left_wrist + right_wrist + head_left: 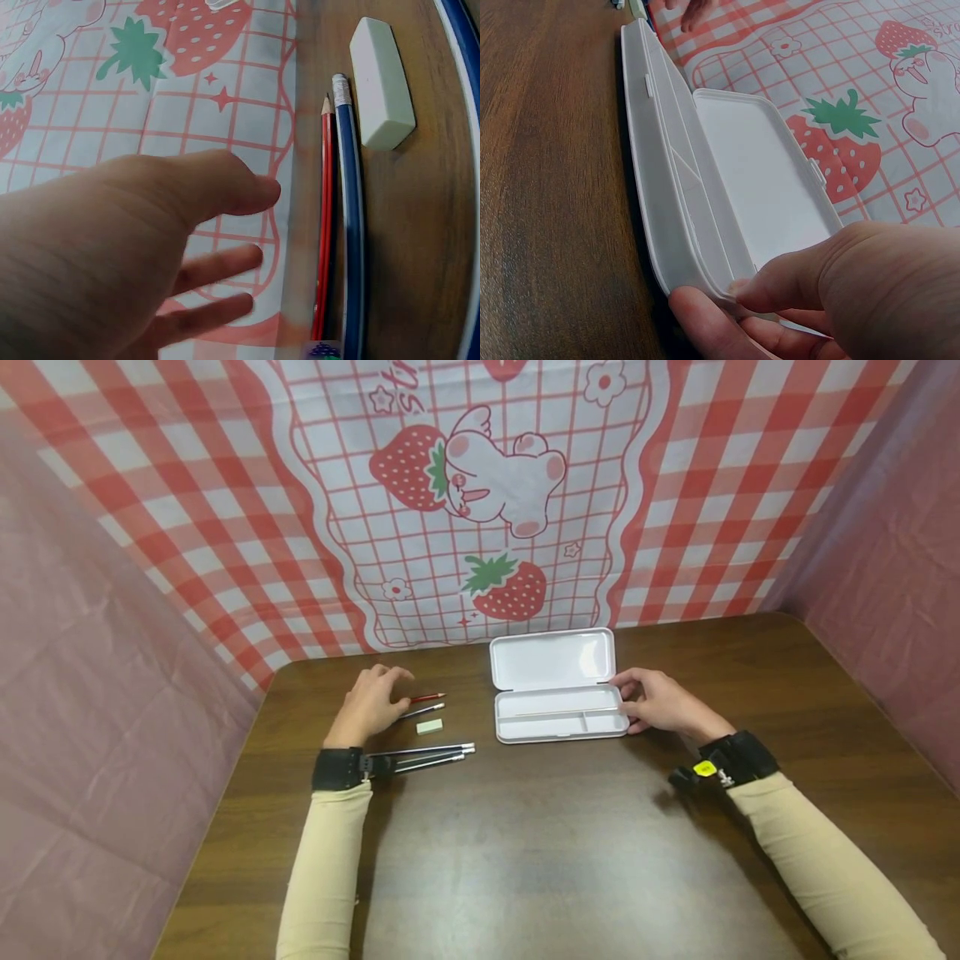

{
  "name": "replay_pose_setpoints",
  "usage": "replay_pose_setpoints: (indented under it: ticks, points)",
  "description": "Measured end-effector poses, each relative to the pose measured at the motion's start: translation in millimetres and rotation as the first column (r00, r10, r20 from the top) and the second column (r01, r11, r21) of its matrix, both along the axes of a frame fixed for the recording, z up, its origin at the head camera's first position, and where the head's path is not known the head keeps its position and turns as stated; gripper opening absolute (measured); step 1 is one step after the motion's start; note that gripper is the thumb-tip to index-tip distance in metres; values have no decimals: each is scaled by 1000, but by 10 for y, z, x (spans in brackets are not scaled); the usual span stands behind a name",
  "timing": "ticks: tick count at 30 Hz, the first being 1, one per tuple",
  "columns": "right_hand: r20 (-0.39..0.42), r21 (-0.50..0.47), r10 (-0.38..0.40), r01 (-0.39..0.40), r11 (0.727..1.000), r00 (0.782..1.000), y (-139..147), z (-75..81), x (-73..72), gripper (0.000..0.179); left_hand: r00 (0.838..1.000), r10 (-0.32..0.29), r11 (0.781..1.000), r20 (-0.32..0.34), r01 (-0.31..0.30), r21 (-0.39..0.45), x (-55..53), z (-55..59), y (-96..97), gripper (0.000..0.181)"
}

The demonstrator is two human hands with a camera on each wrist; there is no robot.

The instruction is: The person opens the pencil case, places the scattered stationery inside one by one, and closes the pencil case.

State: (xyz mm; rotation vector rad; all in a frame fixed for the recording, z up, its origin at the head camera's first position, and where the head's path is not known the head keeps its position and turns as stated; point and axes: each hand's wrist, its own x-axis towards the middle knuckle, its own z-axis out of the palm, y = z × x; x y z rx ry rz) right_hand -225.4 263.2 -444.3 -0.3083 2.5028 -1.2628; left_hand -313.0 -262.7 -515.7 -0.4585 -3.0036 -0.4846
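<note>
A white pencil case (542,729) lies on the table with its lid (552,659) tilted up at the back. My right hand (660,700) pinches its right end; in the right wrist view the thumb is on the rim and the fingers against the outside wall. Over on the left, my left hand (369,703) hovers with loosely bent fingers and holds nothing. Near it lie a red pencil (325,217), a blue pencil (350,202) with a white eraser end, and a pale green eraser (381,82).
Several dark striped pencils (427,762) lie by the left wrist, partly hidden by its strap. The brown tabletop (540,843) stretches toward me. Behind it hangs a red and white checked cloth (697,485) with strawberries, and pink cloth (105,693) hangs at the sides.
</note>
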Motion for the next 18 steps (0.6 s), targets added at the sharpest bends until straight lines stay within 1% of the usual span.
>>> replay_pose_setpoints:
  ticks: [2, 4, 7, 8, 12, 15, 16, 18]
  points:
    - [-2, 0, 1, -1, 1000, 1000, 0, -4, -1, 53, 998, 25, 1000, 49, -24, -15, 43, 22, 29, 49]
    - [-6, 1, 3, -3, 1000, 1000, 4, -8, -1, 53, 996, 45, 999, 83, -43, -18, 99, 58, 61, 49]
    - [-10, 4, 3, -3, 1000, 1000, 7, -11, -4, 52, 992, 60, 998, 108, -60, -4, 207, 164, 129, 47]
    - [-10, 4, 2, -2, 1000, 1000, 6, -12, -4, 52, 992, 60, 998, 107, -59, -7, 236, 189, 145, 47]
    - [-11, 4, 1, -1, 1000, 1000, 7, -14, -4, 52, 989, 61, 998, 133, -60, -14, 446, 470, 300, 44]
    - [-7, 0, 2, -2, 1000, 1000, 8, -17, -5, 52, 985, 70, 998, 156, -68, -17, 586, 657, 415, 40]
    - [-7, -2, 3, -3, 1000, 1000, 8, -19, -7, 52, 985, 70, 998, 159, -68, -19, 610, 685, 432, 38]
    - [-6, -3, 4, -4, 1000, 1000, 9, -20, -9, 52, 984, 76, 997, 160, -74, -17, 628, 692, 451, 35]
